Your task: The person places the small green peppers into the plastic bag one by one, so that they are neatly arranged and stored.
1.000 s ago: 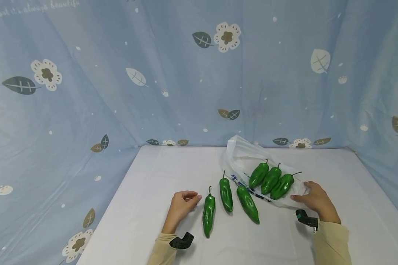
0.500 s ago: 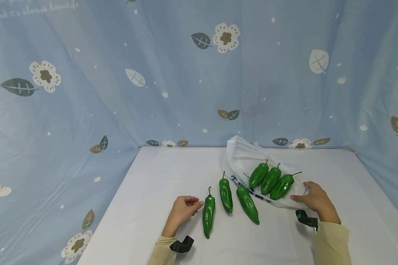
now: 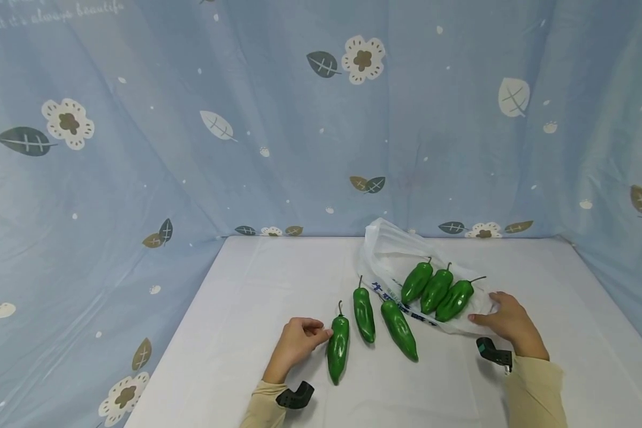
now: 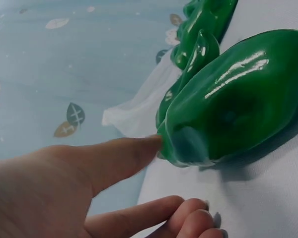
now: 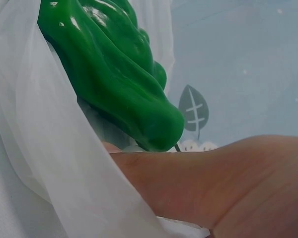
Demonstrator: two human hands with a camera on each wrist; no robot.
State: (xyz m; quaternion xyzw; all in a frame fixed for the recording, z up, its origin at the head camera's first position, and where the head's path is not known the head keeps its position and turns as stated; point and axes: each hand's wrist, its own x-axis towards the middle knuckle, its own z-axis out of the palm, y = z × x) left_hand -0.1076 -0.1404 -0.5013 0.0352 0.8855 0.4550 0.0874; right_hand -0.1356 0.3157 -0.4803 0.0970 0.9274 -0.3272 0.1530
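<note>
My left hand (image 3: 298, 343) is beside the leftmost green chili pepper (image 3: 339, 351), its thumb tip touching the pepper's side near the stem. In the left wrist view that thumb (image 4: 114, 157) is straight against the pepper (image 4: 238, 99), the other fingers loosely bent below. Two more green peppers lie to its right, a middle one (image 3: 364, 315) and a slanted one (image 3: 399, 330). My right hand (image 3: 513, 324) holds the right edge of a white plastic bag (image 3: 387, 244). Three peppers (image 3: 436, 291) lie together in the bag. In the right wrist view, bag film (image 5: 44, 134) partly hides the thumb.
All of this lies on a white-covered table (image 3: 267, 279). A blue curtain (image 3: 278, 148) with leaf and flower prints hangs behind and at the sides. Each wrist wears a black camera, one left (image 3: 295, 395) and one right (image 3: 494, 352).
My left hand has moved slightly right, so its thumb now touches the leftmost pepper, which has shifted a little. The right hand and the bag have stayed in place.
</note>
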